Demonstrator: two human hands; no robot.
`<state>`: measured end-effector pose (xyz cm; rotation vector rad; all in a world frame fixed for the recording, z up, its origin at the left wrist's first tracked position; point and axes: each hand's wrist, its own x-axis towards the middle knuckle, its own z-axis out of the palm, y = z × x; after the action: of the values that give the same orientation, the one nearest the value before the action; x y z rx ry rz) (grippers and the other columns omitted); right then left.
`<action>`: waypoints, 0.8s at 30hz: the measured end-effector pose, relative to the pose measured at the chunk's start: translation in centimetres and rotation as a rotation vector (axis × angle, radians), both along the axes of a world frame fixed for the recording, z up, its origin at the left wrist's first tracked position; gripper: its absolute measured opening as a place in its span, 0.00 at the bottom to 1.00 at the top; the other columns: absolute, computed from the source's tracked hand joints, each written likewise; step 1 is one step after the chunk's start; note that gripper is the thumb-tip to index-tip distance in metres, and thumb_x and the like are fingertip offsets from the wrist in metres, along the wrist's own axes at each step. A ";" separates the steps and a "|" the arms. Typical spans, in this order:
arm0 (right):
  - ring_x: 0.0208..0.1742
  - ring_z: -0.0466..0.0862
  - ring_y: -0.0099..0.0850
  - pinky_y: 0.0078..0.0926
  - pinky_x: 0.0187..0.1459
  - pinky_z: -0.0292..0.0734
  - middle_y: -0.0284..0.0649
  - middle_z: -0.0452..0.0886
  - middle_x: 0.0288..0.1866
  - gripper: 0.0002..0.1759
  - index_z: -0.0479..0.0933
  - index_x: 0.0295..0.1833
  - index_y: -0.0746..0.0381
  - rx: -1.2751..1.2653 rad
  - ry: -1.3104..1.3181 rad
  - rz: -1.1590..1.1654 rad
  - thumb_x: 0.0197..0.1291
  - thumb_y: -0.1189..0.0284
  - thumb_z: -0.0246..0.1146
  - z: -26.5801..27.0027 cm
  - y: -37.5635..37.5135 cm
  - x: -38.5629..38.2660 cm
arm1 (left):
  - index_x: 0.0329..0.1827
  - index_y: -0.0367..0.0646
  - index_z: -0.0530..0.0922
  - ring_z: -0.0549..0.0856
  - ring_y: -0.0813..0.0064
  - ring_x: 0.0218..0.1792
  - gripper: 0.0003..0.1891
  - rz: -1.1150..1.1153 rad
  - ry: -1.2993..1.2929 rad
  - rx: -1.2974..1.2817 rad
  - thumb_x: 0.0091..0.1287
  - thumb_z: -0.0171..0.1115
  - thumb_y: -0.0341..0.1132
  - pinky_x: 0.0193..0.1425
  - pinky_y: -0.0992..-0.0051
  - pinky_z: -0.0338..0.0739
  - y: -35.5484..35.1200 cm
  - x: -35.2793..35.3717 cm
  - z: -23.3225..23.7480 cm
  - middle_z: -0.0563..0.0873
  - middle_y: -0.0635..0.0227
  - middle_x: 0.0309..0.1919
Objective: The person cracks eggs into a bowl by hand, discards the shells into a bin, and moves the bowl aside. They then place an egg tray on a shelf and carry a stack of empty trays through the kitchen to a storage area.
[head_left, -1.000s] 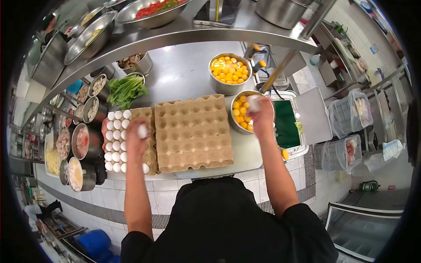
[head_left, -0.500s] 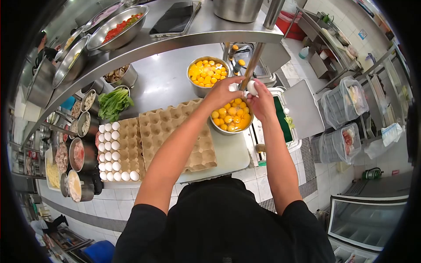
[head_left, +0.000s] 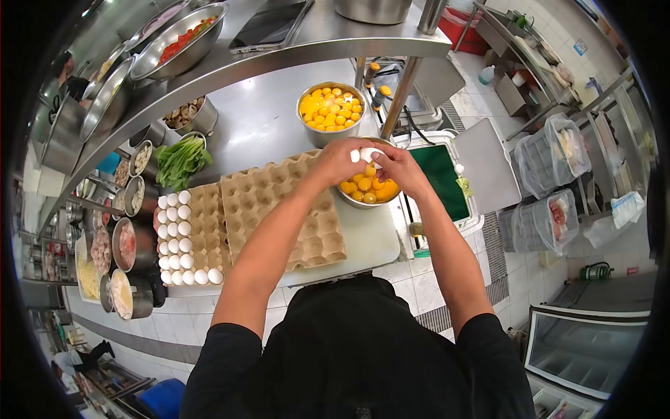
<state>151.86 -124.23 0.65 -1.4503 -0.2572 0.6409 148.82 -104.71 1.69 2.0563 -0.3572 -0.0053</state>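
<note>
My left hand (head_left: 340, 162) and my right hand (head_left: 399, 170) meet over the near metal bowl of egg yolks (head_left: 366, 190). White egg pieces (head_left: 368, 154) show between them; the left fingers are wrapped round one, the right fingers press on another. A yolk (head_left: 370, 170) shows just beneath the shell. Behind stands a second metal bowl of yolks (head_left: 329, 109). To the left lie a bare cardboard egg tray (head_left: 279, 216) and a tray with several white eggs (head_left: 183, 246) at its left and near sides.
A metal shelf (head_left: 314, 52) with a phone (head_left: 271, 26) and bowls (head_left: 180, 43) crosses above the counter. Leafy greens (head_left: 181, 162) and pots of food (head_left: 132, 244) stand left. On the right are a green-bottomed container (head_left: 440, 180) and a shelf post (head_left: 401, 98).
My right hand has moved left and down, meeting my left hand over the near bowl. The egg it held upright is now between the hands, with a yolk visible below.
</note>
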 end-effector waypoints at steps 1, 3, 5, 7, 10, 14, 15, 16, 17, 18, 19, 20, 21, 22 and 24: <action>0.31 0.81 0.20 0.19 0.34 0.79 0.34 0.84 0.38 0.20 0.78 0.62 0.63 -0.124 -0.131 0.017 0.71 0.64 0.61 0.2 0.0 0.1 | 0.53 0.42 0.83 0.86 0.55 0.44 0.21 0.032 -0.098 0.043 0.54 0.66 0.35 0.52 0.65 0.80 0.4 -0.1 -0.2 0.88 0.56 0.43; 0.30 0.82 0.21 0.20 0.33 0.79 0.37 0.85 0.39 0.21 0.79 0.61 0.63 -0.248 -0.260 0.030 0.69 0.63 0.63 0.6 -0.2 0.0 | 0.53 0.43 0.83 0.86 0.54 0.45 0.21 0.060 -0.196 0.086 0.54 0.66 0.34 0.52 0.64 0.80 0.7 0.0 -0.5 0.88 0.56 0.45; 0.29 0.82 0.21 0.23 0.33 0.79 0.40 0.86 0.34 0.20 0.80 0.61 0.59 -0.496 -0.884 -0.127 0.66 0.62 0.66 1.8 -0.5 -0.4 | 0.58 0.42 0.80 0.84 0.57 0.52 0.23 -0.025 -0.313 0.183 0.57 0.64 0.33 0.59 0.65 0.78 0.4 0.2 0.6 0.86 0.55 0.51; 0.28 0.82 0.22 0.25 0.33 0.79 0.40 0.85 0.30 0.21 0.81 0.61 0.56 -0.564 -0.536 -0.243 0.65 0.62 0.67 4.9 -1.8 -1.1 | 0.60 0.44 0.80 0.84 0.58 0.54 0.24 -0.035 -0.299 0.086 0.57 0.65 0.33 0.60 0.66 0.77 -2.3 1.0 2.7 0.85 0.56 0.53; 0.32 0.86 0.31 0.32 0.39 0.80 0.45 0.87 0.33 0.22 0.80 0.61 0.57 -0.547 -0.645 -0.525 0.66 0.59 0.64 3.4 -7.7 1.9 | 0.70 0.46 0.72 0.84 0.61 0.53 0.32 0.007 -0.354 -0.047 0.60 0.67 0.38 0.59 0.68 0.77 -8.1 3.8 2.5 0.83 0.56 0.57; 0.68 0.72 0.52 0.46 0.65 0.69 0.56 0.71 0.69 0.32 0.70 0.69 0.64 -1.049 -1.026 -0.658 0.66 0.54 0.62 4.4 -11.0 1.1 | 0.76 0.38 0.62 0.84 0.72 0.47 0.38 0.051 0.304 -0.541 0.67 0.66 0.46 0.52 0.72 0.78 -12.3 5.6 2.6 0.82 0.58 0.53; 0.72 0.68 0.53 0.46 0.69 0.65 0.55 0.67 0.73 0.33 0.69 0.69 0.65 -0.931 -1.025 -0.589 0.66 0.55 0.63 4.0 -10.3 0.5 | 0.76 0.36 0.60 0.82 0.78 0.44 0.39 0.004 0.421 -0.856 0.71 0.62 0.53 0.49 0.73 0.78 -12.6 5.2 2.4 0.79 0.63 0.50; 0.70 0.71 0.52 0.42 0.69 0.67 0.54 0.71 0.70 0.32 0.70 0.69 0.64 -0.734 -0.954 -0.503 0.66 0.57 0.64 4.2 -8.3 -1.0 | 0.76 0.38 0.60 0.82 0.77 0.44 0.38 -0.054 0.563 -1.010 0.71 0.60 0.54 0.48 0.73 0.79 -12.3 5.0 2.6 0.79 0.64 0.51; 0.65 0.76 0.49 0.39 0.64 0.71 0.51 0.75 0.65 0.30 0.70 0.68 0.63 -0.623 -0.892 -0.355 0.65 0.60 0.65 3.8 -6.8 -1.5 | 0.76 0.39 0.60 0.82 0.76 0.44 0.38 -0.109 0.708 -1.161 0.72 0.59 0.55 0.48 0.72 0.79 -11.7 4.6 2.5 0.78 0.65 0.51; 0.61 0.78 0.48 0.38 0.60 0.74 0.48 0.78 0.60 0.28 0.71 0.68 0.62 -0.605 -0.896 -0.373 0.65 0.63 0.65 4.0 -5.3 -1.9 | 0.76 0.39 0.60 0.82 0.76 0.44 0.38 -0.107 0.712 -1.157 0.72 0.59 0.55 0.48 0.72 0.79 -11.0 4.2 2.1 0.78 0.65 0.51; 0.47 0.84 0.40 0.34 0.48 0.78 0.46 0.82 0.49 0.25 0.73 0.66 0.61 -0.481 -1.011 -0.466 0.66 0.65 0.63 1.8 -4.9 -0.5 | 0.74 0.40 0.63 0.83 0.75 0.44 0.35 -0.047 0.649 -1.051 0.73 0.58 0.54 0.48 0.72 0.80 -10.2 3.9 1.6 0.79 0.65 0.53; 0.38 0.82 0.35 0.31 0.41 0.77 0.44 0.81 0.43 0.23 0.73 0.65 0.60 -0.322 -0.703 -0.583 0.66 0.66 0.62 2.0 -4.0 0.4 | 0.73 0.41 0.65 0.83 0.75 0.44 0.33 0.011 0.581 -0.945 0.73 0.57 0.54 0.48 0.72 0.80 -9.2 3.6 1.7 0.79 0.65 0.54; 0.29 0.80 0.30 0.27 0.34 0.76 0.41 0.81 0.37 0.22 0.72 0.65 0.59 -0.162 -0.390 -0.680 0.67 0.67 0.61 2.3 -2.9 1.2 | 0.73 0.41 0.65 0.83 0.75 0.44 0.33 0.013 0.576 -0.942 0.73 0.57 0.54 0.48 0.72 0.80 -8.1 3.3 1.8 0.79 0.65 0.54; 0.21 0.70 0.22 0.23 0.23 0.68 0.36 0.75 0.29 0.19 0.72 0.62 0.59 0.124 -0.320 -0.871 0.69 0.66 0.60 1.4 -1.9 2.9 | 0.73 0.42 0.66 0.83 0.75 0.44 0.31 0.087 0.509 -0.819 0.73 0.56 0.53 0.49 0.72 0.80 -7.1 2.8 2.2 0.79 0.64 0.56; 0.20 0.70 0.22 0.23 0.22 0.67 0.35 0.74 0.29 0.18 0.71 0.61 0.59 0.217 -0.201 -1.014 0.70 0.65 0.59 1.5 0.0 5.1 | 0.70 0.42 0.71 0.83 0.75 0.47 0.27 0.187 0.421 -0.640 0.73 0.56 0.48 0.49 0.75 0.80 -5.4 2.1 2.6 0.79 0.63 0.59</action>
<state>156.99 -124.20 2.13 -1.2303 0.2544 -0.3488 150.96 -110.11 4.32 1.3977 0.0949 -0.1836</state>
